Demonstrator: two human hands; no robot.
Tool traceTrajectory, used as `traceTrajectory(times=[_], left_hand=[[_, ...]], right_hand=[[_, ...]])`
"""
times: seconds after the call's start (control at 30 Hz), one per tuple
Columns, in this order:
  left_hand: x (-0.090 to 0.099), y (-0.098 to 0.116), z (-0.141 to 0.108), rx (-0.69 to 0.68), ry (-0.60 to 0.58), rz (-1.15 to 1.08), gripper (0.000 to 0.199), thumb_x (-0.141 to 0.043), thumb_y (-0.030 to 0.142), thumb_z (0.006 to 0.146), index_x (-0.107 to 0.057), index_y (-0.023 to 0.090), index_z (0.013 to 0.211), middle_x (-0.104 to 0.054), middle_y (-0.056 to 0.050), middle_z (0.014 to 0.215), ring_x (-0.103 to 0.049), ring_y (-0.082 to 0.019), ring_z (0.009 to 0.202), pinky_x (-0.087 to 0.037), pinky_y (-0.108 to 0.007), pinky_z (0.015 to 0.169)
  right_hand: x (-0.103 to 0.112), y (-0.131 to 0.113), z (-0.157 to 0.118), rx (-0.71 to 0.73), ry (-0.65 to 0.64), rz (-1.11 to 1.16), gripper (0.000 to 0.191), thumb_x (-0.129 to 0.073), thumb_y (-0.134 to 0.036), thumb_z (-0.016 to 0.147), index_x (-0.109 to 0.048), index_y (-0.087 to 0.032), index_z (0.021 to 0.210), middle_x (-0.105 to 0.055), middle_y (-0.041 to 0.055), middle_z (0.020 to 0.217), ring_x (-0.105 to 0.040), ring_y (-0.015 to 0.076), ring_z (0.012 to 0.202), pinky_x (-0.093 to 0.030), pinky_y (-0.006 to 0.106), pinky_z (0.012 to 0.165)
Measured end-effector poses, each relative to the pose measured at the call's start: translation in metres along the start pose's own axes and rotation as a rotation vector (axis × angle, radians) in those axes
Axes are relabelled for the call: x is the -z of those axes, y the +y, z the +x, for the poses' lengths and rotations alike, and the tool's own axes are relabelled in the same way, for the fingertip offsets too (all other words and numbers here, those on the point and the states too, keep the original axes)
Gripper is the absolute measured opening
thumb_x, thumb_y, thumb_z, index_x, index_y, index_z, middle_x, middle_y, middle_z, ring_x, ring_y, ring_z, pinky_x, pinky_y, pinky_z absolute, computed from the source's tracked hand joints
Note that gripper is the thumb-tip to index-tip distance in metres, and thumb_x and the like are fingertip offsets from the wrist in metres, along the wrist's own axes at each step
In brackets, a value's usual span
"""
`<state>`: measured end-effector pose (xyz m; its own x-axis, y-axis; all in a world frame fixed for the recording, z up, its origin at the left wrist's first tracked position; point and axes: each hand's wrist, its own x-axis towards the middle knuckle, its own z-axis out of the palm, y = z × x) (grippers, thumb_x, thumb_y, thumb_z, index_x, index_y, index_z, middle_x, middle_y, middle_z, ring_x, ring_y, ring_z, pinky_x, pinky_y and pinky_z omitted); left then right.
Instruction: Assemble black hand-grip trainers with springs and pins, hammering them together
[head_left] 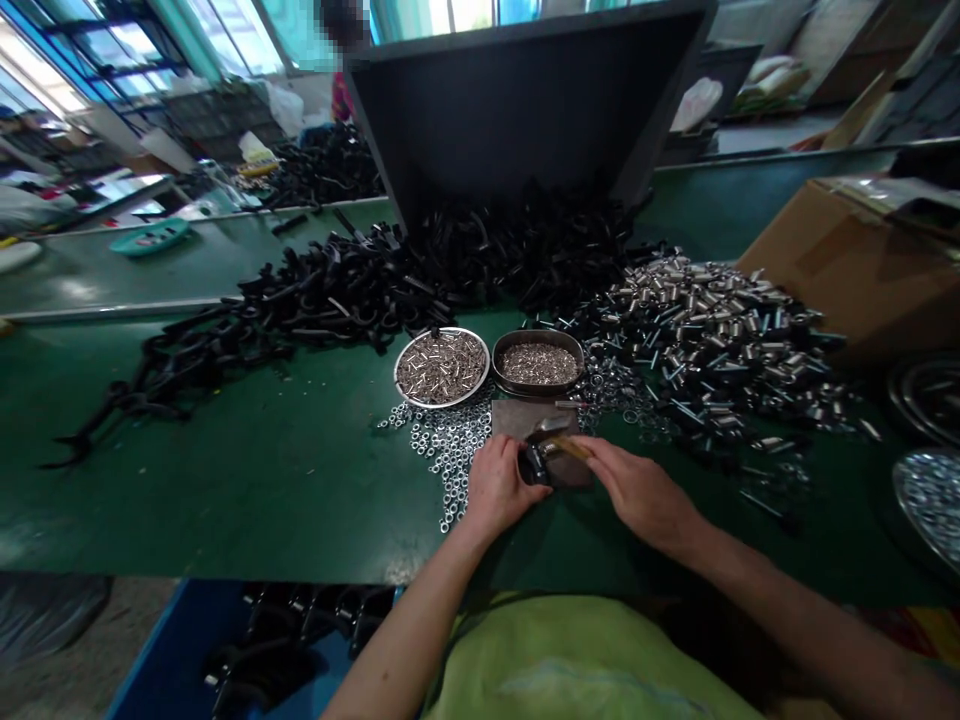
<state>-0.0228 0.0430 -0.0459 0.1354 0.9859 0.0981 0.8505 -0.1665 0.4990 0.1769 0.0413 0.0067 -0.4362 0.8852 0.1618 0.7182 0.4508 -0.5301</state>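
A worker's right hand grips a wooden-handled hammer while the left hand clasps a black part over a metal plate, near scattered metal rings.

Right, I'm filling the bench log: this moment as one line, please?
left hand: holding black part | right hand: gripping hammer | beneath: metal block | left of block: loose nuts | farther back: plate, tin

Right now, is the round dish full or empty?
The round dish looks full: small metal pins cover its whole inside; their depth is hidden.
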Motion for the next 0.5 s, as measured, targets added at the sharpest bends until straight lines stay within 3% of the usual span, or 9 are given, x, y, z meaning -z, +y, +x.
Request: traceTrajectory(times=[0.1, 0.2, 0.3, 0.4, 0.5], left_hand=[[0.0, -0.001, 0.001, -0.009, 0.002, -0.009, 0.056, -0.081, 0.041, 0.053, -0.054, 0.021, 0.098, -0.057, -0.005, 0.101, -0.053, -0.025, 0.096, -0.043, -0.039, 0.083], [0.0, -0.001, 0.001, -0.001, -0.003, -0.002, 0.056, -0.081, 0.041, 0.052, -0.054, 0.02, 0.097, -0.057, -0.005, 0.099, -0.053, -0.025, 0.095, -0.044, -0.04, 0.083], [0.001, 0.001, 0.001, 0.003, -0.008, 0.005, 0.054, -0.081, 0.04, 0.053, -0.054, 0.02, 0.096, -0.058, -0.005, 0.097, -0.053, -0.025, 0.094, -0.044, -0.04, 0.082], [0.001, 0.002, 0.0, 0.003, 0.001, -0.012, 0.054, -0.081, 0.039, 0.054, -0.054, 0.019, 0.096, -0.058, -0.006, 0.098, -0.053, -0.026, 0.094, -0.044, -0.041, 0.082], [0.002, 0.003, -0.002, 0.084, 0.037, -0.104, 0.054, -0.08, 0.038, 0.056, -0.052, 0.018, 0.098, -0.058, -0.006, 0.097, -0.054, -0.026, 0.095, -0.044, -0.041, 0.083]], right_hand=[[0.004, -0.003, -0.003, 0.058, 0.184, -0.018, 0.036, -0.03, -0.025, 0.093, -0.051, -0.019, 0.122, -0.069, 0.0114, 0.101, -0.067, 0.022, 0.089, -0.054, 0.034, 0.075], [-0.007, 0.005, -0.005, 0.041, 0.093, -0.133, 0.034, -0.032, -0.025, 0.092, -0.054, -0.022, 0.118, -0.071, 0.0088, 0.094, -0.068, 0.0216, 0.076, -0.054, 0.032, 0.065], [-0.019, 0.02, -0.008, 0.002, -0.039, -0.206, 0.033, -0.034, -0.025, 0.093, -0.053, -0.025, 0.12, -0.071, 0.004, 0.103, -0.068, 0.0195, 0.08, -0.054, 0.03, 0.066], [-0.02, 0.038, -0.023, -0.016, 0.039, -0.323, 0.036, -0.031, -0.027, 0.095, -0.052, -0.019, 0.124, -0.067, 0.0075, 0.112, -0.066, 0.0202, 0.09, -0.052, 0.031, 0.071], [-0.013, 0.062, -0.045, -0.101, 0.119, -0.548, 0.039, -0.034, -0.031, 0.094, -0.054, -0.016, 0.125, -0.069, 0.009, 0.098, -0.066, 0.0214, 0.076, -0.049, 0.031, 0.057]])
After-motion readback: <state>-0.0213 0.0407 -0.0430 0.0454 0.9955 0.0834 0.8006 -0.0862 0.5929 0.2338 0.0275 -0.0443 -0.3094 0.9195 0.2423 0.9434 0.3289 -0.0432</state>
